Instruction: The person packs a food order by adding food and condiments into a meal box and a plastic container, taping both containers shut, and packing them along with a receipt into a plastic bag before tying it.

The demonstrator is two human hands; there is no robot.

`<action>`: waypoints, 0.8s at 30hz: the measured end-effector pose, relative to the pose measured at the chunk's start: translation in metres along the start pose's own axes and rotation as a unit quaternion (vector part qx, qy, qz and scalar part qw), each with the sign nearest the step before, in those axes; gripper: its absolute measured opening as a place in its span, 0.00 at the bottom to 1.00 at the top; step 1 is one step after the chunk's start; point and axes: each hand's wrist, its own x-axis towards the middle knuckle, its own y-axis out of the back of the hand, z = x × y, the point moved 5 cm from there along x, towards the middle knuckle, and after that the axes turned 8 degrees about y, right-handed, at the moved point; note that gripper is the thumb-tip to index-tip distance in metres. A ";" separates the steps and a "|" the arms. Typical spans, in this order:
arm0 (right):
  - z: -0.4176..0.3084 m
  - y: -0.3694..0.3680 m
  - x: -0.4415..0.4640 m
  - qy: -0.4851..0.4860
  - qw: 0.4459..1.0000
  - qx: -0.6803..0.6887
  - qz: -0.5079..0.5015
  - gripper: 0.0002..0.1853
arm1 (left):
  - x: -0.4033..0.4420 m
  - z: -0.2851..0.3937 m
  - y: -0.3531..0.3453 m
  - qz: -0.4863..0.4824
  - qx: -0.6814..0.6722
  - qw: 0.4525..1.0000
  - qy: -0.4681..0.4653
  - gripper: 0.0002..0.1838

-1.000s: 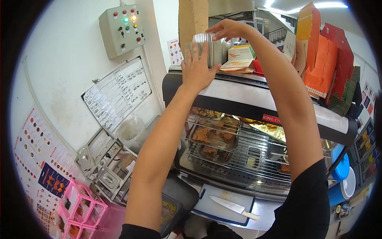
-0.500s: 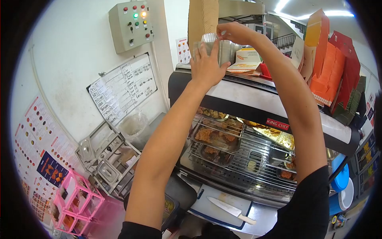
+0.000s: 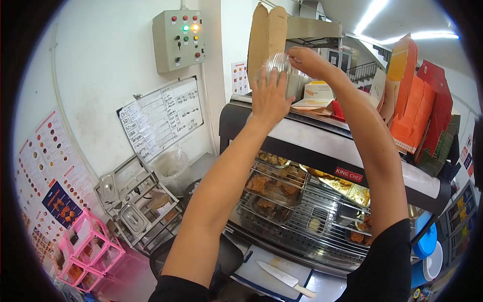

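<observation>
Standing atop a glass-fronted food display cabinet, near tall brown cardboard, clear plastic containers meet a person's two hands. The left hand has its grip splayed wide against them; the right hand bunches its fingertips at their upper edge, whether grasping one impossible to tell.

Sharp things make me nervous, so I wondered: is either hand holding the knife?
No, the knife lies on the cutting board, while the left hand and right hand are at the clear plastic stack.
</observation>
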 end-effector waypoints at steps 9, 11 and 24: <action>-0.007 -0.004 0.015 -0.023 0.996 -0.032 -0.080 0.12 | 0.010 -0.006 -0.007 -0.030 -0.047 0.998 0.035 0.36; 0.024 -0.004 0.020 -0.101 0.993 0.012 -0.063 0.12 | 0.009 -0.004 -0.006 -0.042 -0.039 0.998 0.037 0.37; 0.097 0.008 0.002 -0.452 0.858 -0.023 0.243 0.16 | 0.008 0.003 -0.009 -0.025 -0.053 0.996 0.069 0.34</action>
